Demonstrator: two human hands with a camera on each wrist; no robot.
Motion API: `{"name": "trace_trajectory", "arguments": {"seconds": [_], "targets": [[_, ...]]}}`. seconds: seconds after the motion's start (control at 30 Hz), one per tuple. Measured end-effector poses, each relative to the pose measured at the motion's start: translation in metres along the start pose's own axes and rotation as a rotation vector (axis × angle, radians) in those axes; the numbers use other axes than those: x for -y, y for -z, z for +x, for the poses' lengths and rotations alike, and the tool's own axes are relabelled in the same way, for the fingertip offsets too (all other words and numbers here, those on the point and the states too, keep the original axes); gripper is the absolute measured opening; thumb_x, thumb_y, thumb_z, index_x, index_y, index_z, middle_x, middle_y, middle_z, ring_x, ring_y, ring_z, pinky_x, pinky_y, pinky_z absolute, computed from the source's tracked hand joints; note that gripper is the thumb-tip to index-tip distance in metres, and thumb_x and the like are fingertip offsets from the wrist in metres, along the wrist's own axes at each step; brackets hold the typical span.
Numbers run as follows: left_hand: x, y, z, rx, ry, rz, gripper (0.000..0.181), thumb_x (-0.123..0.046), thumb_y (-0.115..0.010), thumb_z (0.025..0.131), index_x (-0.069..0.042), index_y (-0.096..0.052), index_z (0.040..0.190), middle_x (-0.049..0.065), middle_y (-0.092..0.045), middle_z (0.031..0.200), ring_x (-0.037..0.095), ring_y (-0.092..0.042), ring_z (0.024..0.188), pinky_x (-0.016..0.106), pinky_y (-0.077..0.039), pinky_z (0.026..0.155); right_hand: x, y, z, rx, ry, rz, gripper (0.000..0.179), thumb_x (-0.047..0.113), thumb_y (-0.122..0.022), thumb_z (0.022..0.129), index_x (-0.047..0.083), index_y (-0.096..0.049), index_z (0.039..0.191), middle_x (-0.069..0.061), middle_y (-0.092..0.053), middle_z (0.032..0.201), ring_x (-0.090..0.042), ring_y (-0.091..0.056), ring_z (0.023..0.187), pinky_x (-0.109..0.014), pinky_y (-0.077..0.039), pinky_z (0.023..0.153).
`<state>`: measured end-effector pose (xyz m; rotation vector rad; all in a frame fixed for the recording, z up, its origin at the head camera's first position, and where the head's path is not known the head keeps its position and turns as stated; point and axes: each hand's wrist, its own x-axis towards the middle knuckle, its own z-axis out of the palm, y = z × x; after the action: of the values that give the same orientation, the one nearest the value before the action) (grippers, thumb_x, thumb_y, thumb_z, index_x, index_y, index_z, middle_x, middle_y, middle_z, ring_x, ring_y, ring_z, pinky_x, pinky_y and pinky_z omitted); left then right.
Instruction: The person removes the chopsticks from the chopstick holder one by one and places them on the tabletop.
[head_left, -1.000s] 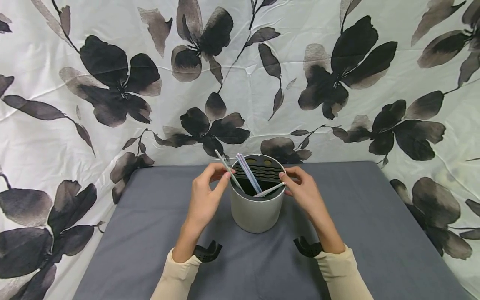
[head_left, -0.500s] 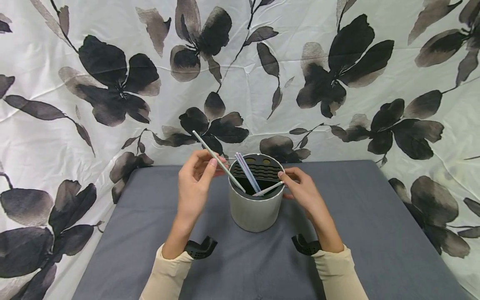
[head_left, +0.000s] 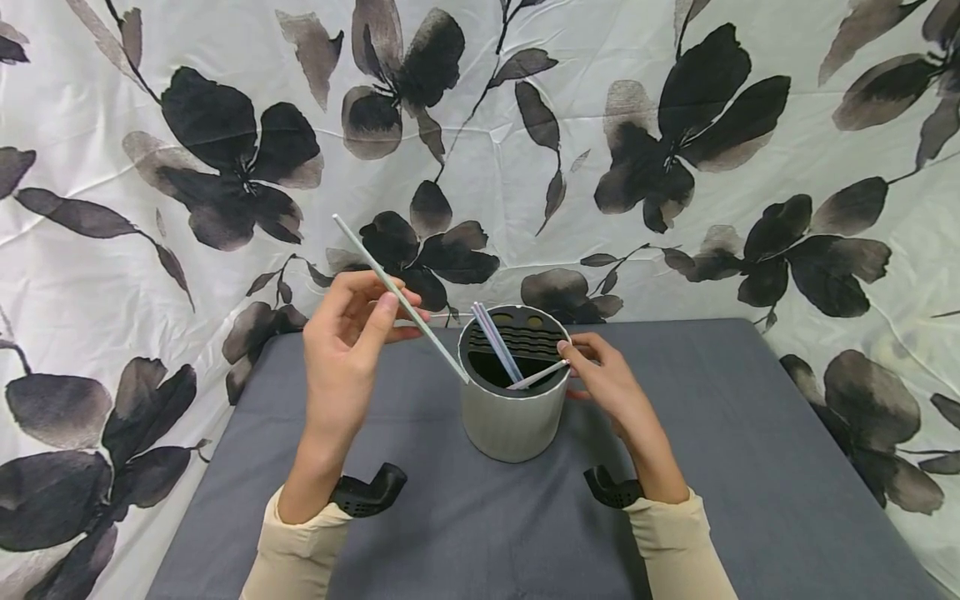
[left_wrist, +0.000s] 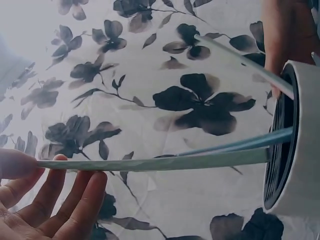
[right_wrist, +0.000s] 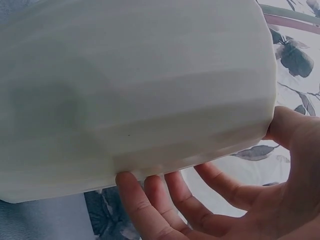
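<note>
My left hand pinches a pale green straw between thumb and fingers. The straw slants down to the right, its lower end at the left rim of a white cylindrical holder. In the left wrist view the straw runs toward the holder's mouth. My right hand grips the holder's right side, thumb at the rim and fingers along the outer wall. Bluish and lilac straws lean inside. A whitish straw points to the right rim near my thumb.
A black insert with wavy slots and round holes covers the back part of the holder's mouth. Grey cloth covers the table. A white floral curtain hangs right behind it. Black camera mounts sit on both wrists.
My left hand has moved left and up, drawing the pale green straw out of the holder to its left rim. My right hand stays on the holder's side.
</note>
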<state>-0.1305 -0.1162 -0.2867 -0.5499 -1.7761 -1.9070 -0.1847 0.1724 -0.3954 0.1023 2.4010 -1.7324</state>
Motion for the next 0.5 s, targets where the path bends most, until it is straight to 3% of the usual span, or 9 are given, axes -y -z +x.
{"name": "trace_trajectory", "arguments": {"seconds": [0.1, 0.2, 0.4, 0.5], "targets": [[0.001, 0.006, 0.003, 0.003, 0.037, 0.011, 0.021, -0.007, -0.061, 0.105, 0.011, -0.061, 0.116, 0.01, -0.073, 0.098, 0.03, -0.077, 0.084, 0.04, -0.066, 0.073, -0.001, 0.0, 0.001, 0.0, -0.003, 0.004, 0.06, 0.048, -0.057, 0.106, 0.007, -0.049, 0.149, -0.021, -0.053, 0.141, -0.03, -0.056, 0.118, -0.046, -0.063, 0.092], [0.006, 0.014, 0.007, 0.026, 0.115, 0.022, 0.02, -0.008, -0.062, 0.104, 0.008, -0.063, 0.116, 0.009, -0.074, 0.096, 0.027, -0.077, 0.081, 0.04, -0.066, 0.071, -0.001, 0.0, 0.002, -0.001, -0.004, 0.008, 0.06, 0.049, -0.057, 0.106, 0.007, -0.049, 0.149, -0.021, -0.053, 0.14, -0.03, -0.056, 0.119, -0.046, -0.063, 0.092], [0.029, 0.032, 0.014, 0.094, 0.356, 0.05, 0.013, -0.012, -0.063, 0.105, -0.006, -0.068, 0.115, 0.004, -0.076, 0.094, 0.023, -0.077, 0.077, 0.039, -0.066, 0.068, 0.0, 0.0, 0.001, -0.005, -0.012, 0.008, 0.061, 0.05, -0.057, 0.105, 0.008, -0.049, 0.15, -0.02, -0.053, 0.142, -0.03, -0.056, 0.12, -0.045, -0.063, 0.093], [0.042, 0.041, 0.016, 0.125, 0.472, 0.073, 0.012, -0.014, -0.064, 0.105, -0.008, -0.066, 0.114, 0.0, -0.076, 0.094, 0.02, -0.077, 0.077, 0.038, -0.066, 0.068, 0.0, -0.001, 0.002, -0.004, -0.014, 0.013, 0.062, 0.05, -0.057, 0.105, 0.008, -0.049, 0.15, -0.02, -0.053, 0.143, -0.031, -0.056, 0.121, -0.046, -0.063, 0.093]]}}
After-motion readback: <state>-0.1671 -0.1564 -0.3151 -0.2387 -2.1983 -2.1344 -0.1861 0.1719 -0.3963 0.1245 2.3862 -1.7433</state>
